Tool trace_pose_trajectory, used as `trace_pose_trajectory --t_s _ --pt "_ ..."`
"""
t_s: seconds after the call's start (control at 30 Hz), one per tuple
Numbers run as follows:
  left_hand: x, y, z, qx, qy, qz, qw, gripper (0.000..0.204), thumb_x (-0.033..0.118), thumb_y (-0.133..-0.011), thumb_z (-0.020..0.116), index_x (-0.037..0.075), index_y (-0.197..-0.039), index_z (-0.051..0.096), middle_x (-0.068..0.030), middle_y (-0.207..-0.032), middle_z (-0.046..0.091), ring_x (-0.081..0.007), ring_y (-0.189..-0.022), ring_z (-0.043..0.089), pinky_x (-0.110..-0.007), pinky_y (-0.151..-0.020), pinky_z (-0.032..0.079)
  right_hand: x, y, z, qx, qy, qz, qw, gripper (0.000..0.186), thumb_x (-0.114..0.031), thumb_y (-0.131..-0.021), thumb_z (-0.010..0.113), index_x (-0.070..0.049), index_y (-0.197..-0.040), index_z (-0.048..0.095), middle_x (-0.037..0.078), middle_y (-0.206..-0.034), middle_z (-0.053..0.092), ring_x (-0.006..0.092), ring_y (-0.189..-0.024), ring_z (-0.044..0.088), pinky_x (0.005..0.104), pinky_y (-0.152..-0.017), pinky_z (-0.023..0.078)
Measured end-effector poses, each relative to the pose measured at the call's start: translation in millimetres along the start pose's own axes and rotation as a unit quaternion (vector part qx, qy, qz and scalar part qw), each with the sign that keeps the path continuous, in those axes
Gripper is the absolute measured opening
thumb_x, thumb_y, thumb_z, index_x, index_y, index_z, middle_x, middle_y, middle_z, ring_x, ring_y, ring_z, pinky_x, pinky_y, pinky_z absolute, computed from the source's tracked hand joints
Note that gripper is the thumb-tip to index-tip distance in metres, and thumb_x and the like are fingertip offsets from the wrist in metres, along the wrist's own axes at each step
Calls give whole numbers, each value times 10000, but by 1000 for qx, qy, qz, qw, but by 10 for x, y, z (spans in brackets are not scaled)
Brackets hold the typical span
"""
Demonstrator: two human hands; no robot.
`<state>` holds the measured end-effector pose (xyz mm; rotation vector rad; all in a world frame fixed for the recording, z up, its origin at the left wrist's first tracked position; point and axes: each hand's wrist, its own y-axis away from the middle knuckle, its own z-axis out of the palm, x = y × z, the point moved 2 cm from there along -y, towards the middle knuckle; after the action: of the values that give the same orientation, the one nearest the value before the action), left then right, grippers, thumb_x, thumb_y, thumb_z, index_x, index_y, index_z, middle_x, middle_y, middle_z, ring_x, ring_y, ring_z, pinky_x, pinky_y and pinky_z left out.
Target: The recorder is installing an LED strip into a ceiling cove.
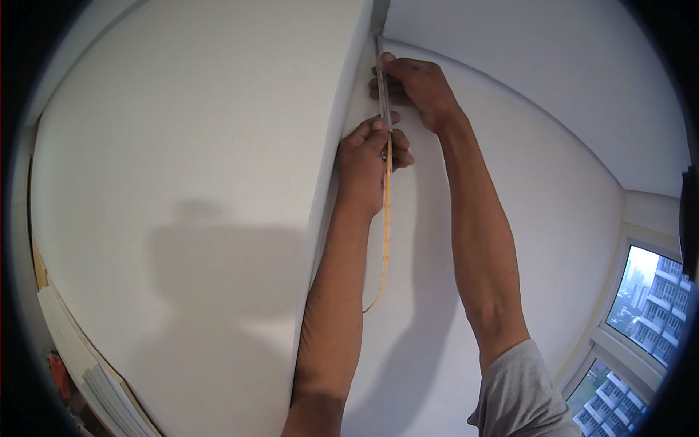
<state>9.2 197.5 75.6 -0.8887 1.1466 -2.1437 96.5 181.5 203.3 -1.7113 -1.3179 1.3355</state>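
Note:
A slim, pale, slightly shiny strip point(384, 98) stands upright along the inner corner where two white walls meet, its top close to the ceiling. From its lower end hangs a thin yellow tape-like strip point(387, 218) with darker marks at intervals, curving left toward its bottom behind my left forearm. My left hand point(362, 164) pinches the pale strip near its lower end, where the yellow strip comes out. Higher up, my right hand point(419, 87) grips the same strip between thumb and fingers, with some fingers behind it.
A white wall panel point(196, 131) juts out on the left. The ceiling point(539, 73) slopes across the upper right. Windows point(648, 306) are at the right. Stacked white boards point(80, 342) lean at the lower left beside a red object point(58, 375).

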Motion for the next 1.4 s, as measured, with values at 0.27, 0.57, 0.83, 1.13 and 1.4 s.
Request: trace_pose_trajectory --t_s 0.27,0.57,0.83,1.13,1.4 --pt "204 148 177 -16 51 -2 999 293 244 -1023 584 0 -1183 605 -46 -759 612 -172 -661 608 -313 -671 517 -11 -63 -39 -42 -4 -17 999 413 -296 -964 658 84 -1127 655 181 -1005 712 244 -888 696 369 -869 559" --pt "503 276 584 129 -616 324 707 322 135 -804 725 -65 -1042 643 -211 -771 699 -379 -712 704 -466 -726 534 84 -42 -122 -36 -46 -10 998 414 -336 -963 664 49 -1114 677 143 -1048 702 217 -967 665 354 -890 542" --pt "992 332 981 148 -708 308 618 230 112 -833 638 -99 -894 706 -241 -769 703 -394 -736 707 -444 -743 551 -50 47 -75 -37 -88 -19 995 375 -304 -994 613 40 -1126 680 135 -1067 689 221 -962 657 371 -871 536" --pt "1594 43 1358 11 -867 314 386 232 70 -890 599 -126 -979 685 -186 -745 706 -226 -614 731 -310 -593 582 255 -305 170 -52 -536 87 838 152 -60 -1014 445 42 -1044 553 141 -888 612 190 -668 572 290 -565 474" --pt "1855 -86 1825 38 -809 208 549 276 70 -960 532 -142 -1111 623 -163 -815 679 -208 -599 671 -308 -560 532 303 -470 426 -124 -808 -1 576 68 -7 -994 414 -41 -1011 471 102 -860 533 143 -664 490 238 -538 433"
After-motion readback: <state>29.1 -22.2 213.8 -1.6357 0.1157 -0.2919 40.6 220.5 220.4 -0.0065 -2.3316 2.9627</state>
